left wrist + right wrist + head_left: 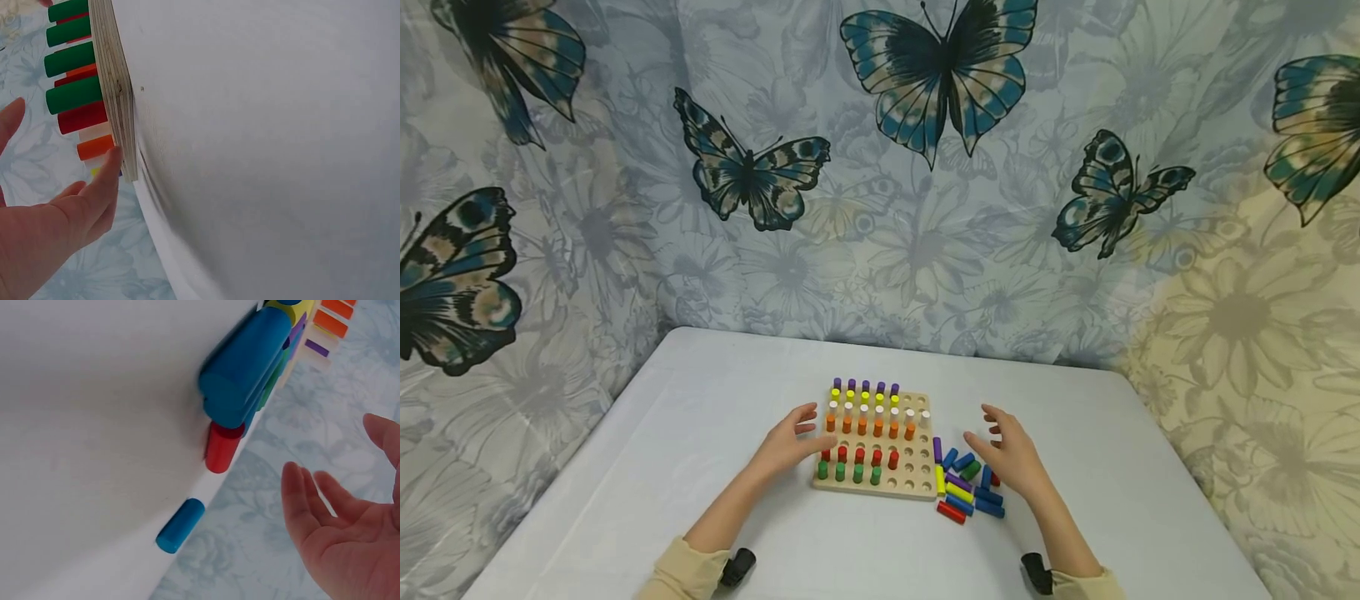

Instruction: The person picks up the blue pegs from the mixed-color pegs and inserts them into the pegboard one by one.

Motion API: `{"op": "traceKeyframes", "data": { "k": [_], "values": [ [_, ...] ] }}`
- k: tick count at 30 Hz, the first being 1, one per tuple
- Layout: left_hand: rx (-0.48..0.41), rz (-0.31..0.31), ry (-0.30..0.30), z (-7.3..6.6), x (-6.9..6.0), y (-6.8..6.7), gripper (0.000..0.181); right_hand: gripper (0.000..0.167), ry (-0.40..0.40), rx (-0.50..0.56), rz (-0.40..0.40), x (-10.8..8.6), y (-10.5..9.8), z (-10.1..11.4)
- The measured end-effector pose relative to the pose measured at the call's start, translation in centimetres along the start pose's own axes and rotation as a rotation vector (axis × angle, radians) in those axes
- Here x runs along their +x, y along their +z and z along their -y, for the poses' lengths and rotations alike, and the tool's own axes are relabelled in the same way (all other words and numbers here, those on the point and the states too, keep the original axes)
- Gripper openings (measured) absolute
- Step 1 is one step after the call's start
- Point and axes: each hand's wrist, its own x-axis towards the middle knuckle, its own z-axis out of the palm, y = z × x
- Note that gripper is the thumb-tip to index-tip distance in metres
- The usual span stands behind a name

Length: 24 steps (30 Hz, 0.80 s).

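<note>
A wooden pegboard [880, 493] lies on the table with rows of upright pegs: purple, yellow, white, orange, red and green [858, 473]. Bare holes show mostly along its right side. My left hand [786, 446] is at the board's left edge, fingers apart and holding nothing. In the left wrist view one finger [111, 165] comes close to the board's side; whether it touches cannot be told. Over the right end of a pile of loose pegs [959, 492], my right hand [1011, 454] hovers with relaxed, spread fingers, nothing in it.
The loose pegs, blue, red, yellow, purple and green, lie against the board's right side. A blue peg [180, 526] lies apart from the pile in the right wrist view. A white cover spreads over the table [625, 467]; butterfly-patterned cloth [925, 250] hangs behind it.
</note>
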Motion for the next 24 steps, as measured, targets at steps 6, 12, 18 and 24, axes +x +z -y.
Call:
{"op": "traceKeyframes", "data": {
  "k": [6, 12, 18, 24],
  "values": [
    [0.019, 0.073, -0.058, 0.1, -0.4, -0.1, 0.083, 0.048, 0.001, -0.048, 0.026, -0.5, -0.3, -0.7],
    [0.056, 0.127, -0.07, 0.2, -0.9, -0.3, 0.087, 0.035, -0.005, -0.093, 0.074, -1.3, -1.1, -1.5],
    [0.071, 0.159, -0.078, 0.3, -1.2, 0.2, 0.093, 0.03, -0.03, -0.134, 0.132, -2.1, -1.5, -2.2],
    [0.095, 0.173, -0.074, 0.5, -1.4, 0.3, 0.096, 0.031, -0.051, -0.167, 0.146, -2.7, -1.4, -3.0]
  ]
}}
